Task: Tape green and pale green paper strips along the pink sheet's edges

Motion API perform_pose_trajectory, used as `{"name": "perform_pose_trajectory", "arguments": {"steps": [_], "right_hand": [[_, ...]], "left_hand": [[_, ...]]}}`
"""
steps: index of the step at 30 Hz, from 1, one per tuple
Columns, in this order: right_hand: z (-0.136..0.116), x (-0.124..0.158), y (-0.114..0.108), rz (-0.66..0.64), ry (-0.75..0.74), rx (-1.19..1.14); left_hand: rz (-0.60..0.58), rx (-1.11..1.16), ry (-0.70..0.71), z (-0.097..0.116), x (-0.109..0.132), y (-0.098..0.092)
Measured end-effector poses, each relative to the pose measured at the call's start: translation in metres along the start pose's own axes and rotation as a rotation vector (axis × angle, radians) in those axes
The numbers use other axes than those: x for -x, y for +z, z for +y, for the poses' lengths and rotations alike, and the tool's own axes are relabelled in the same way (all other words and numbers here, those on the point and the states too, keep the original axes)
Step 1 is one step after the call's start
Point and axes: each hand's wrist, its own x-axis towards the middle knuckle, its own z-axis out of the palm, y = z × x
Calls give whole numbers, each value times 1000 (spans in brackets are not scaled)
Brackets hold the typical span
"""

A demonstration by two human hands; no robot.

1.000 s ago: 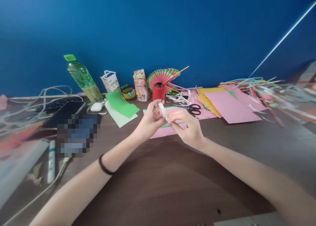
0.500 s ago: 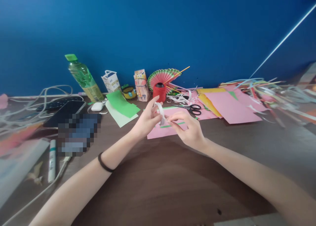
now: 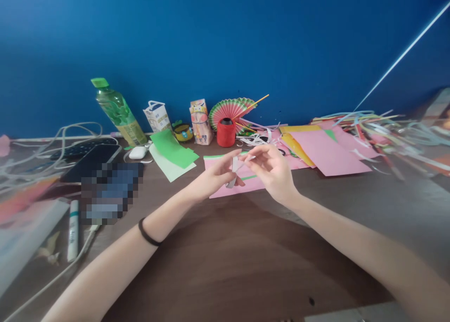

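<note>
Above a pink sheet of paper (image 3: 220, 190) with green strips, my left hand (image 3: 215, 177) is closed around a thin white roll of tape (image 3: 235, 164). My right hand (image 3: 276, 174) pinches a short white end of the tape between thumb and fingertips, just to the right of the left fingers. Part of the roll is hidden by the left fingers. Behind my right hand only a bit of the black scissors (image 3: 281, 152) shows.
A red spool-like cylinder (image 3: 226, 133), a paper fan (image 3: 228, 110) and a small carton (image 3: 201, 125) line the blue wall. Green paper (image 3: 172, 148), a bottle (image 3: 121, 116) and a phone (image 3: 117, 186) are at left; pink sheets (image 3: 330, 151) and paper strips lie right.
My right hand has moved slightly up and right, now covering most of the scissors. The roll has turned in my left hand, and its ring shape shows less.
</note>
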Motion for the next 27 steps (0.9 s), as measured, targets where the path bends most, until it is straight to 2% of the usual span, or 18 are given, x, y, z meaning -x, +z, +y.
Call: {"name": "perform_pose_trajectory", "arguments": {"steps": [3,9,15,21,27], "right_hand": [[2,-1,-2,-33,58,-56],[4,-6,-3,-87,231,-372],[1,-8,-2,-120,299,-521],[7,-7,-1,-132,329,-587],[7,-7,0,-142,330,-555]], "left_hand": [[-15,-28,-17,2,0,2],[-20,-29,-11,3,1,4],[-20,25,-12,3,3,1],[-23,97,-20,2,2,-1],[-33,62,-47,2,2,-5]]}}
